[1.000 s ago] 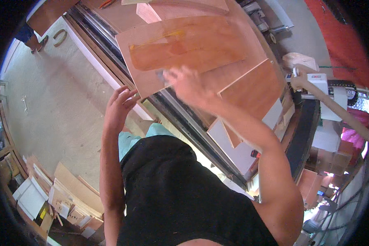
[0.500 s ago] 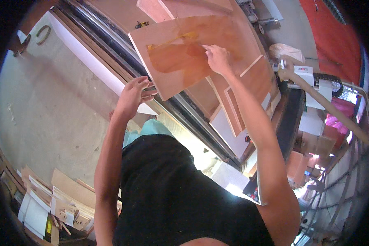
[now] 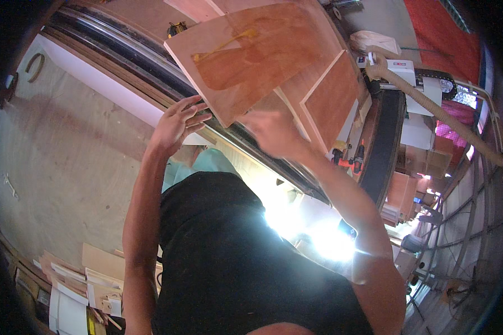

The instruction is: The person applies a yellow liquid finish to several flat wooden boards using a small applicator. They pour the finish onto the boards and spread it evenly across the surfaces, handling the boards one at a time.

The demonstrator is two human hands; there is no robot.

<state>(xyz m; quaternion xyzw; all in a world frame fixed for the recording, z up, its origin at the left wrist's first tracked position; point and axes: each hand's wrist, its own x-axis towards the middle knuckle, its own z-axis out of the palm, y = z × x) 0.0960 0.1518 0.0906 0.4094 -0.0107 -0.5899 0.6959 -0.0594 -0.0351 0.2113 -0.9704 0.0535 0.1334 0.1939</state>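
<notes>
A flat wooden board (image 3: 223,103) lies ahead of me, with a wet-looking orange-brown smear over much of its face and a yellow streak (image 3: 229,44) near its far left part. By the board's near left edge is my left hand (image 3: 176,127), its fingers spread; whether the fingertips touch the edge I cannot tell. My right hand (image 3: 274,133) is just off the board's near corner. Motion blurs its fingers, so any held thing is hidden.
More reddish panels (image 3: 334,97) lie to the right under the board. A cordless drill (image 3: 355,160) rests past them. A ribbed hose (image 3: 430,106) crosses the right side. Long metal rails (image 3: 117,42) run along the bench edge. Wood offcuts (image 3: 103,276) are stacked at lower left.
My right hand has come from the middle of the board's smeared face back toward me, to the near corner. My left hand stays by the left edge. The view has shifted slightly.
</notes>
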